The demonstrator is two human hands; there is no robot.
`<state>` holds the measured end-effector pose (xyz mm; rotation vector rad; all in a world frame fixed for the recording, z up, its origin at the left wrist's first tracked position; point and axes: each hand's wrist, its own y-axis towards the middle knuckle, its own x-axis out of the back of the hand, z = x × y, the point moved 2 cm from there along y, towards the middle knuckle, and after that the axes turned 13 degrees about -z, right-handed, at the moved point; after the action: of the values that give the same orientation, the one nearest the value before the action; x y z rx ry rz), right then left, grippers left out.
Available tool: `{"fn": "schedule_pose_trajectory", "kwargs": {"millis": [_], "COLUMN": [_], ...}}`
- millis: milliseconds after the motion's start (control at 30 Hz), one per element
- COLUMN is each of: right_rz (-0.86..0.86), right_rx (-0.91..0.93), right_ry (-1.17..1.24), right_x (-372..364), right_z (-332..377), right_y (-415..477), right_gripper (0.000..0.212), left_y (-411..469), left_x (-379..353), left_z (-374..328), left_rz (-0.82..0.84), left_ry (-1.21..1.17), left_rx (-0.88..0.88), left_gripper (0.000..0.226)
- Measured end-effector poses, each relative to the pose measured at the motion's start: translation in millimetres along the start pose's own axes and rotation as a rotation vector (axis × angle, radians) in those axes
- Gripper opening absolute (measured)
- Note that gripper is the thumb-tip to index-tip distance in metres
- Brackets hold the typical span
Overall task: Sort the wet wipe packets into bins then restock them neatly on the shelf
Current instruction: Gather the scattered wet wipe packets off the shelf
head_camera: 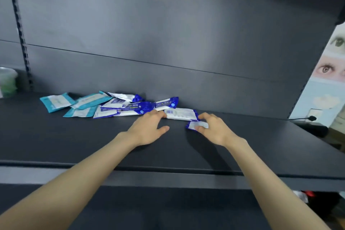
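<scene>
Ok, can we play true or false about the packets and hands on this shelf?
The wipe packets lie on a dark shelf. True.
The teal packets are at the right end of the pile. False: they are at the left end.
The right hand pinches a small blue packet. True.
The left hand lifts a bin. False: it reaches to the end of a white packet; no bin shows.

I see teal-and-white packets, royal-blue-and-white packets with printed text, white barcode packet, small blue-edged white packet; shelf matte dark grey, back panel lighter grey, tub translucent green.
</scene>
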<state>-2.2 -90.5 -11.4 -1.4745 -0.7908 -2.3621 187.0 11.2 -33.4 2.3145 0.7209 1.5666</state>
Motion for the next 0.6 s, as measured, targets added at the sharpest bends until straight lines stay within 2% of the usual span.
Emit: {"fn": "schedule_pose_trajectory", "kwargs": {"millis": [133,233,300,467,600], "right_rz": [0.071,0.149,0.189,0.148,0.104], "right_rx": [-0.062,-0.097,-0.128,-0.121,-0.174], "right_ry": [-0.016,-0.054,0.005,-0.004,0.170], "right_x": [-15,-25,-29,-34,-32], "right_z": [-33,-50,-57,-65,-68], "right_y": [31,49,60,74,75], "right_gripper": [0.049,0.052,0.057,0.058,0.047], "left_y": [41,70,88,111,118], "left_x": [-35,-56,-68,-88,-88], "left_z": [1,6,10,24,25], "left_rz": [-0.005,0.005,0.040,0.079,0.062], "left_ry": [-0.008,0.081,0.119,0.127,0.073], "left_rx": [-0.018,-0.056,-0.070,-0.068,-0.089], "left_gripper": [0.050,0.055,0.060,0.061,0.046]}}
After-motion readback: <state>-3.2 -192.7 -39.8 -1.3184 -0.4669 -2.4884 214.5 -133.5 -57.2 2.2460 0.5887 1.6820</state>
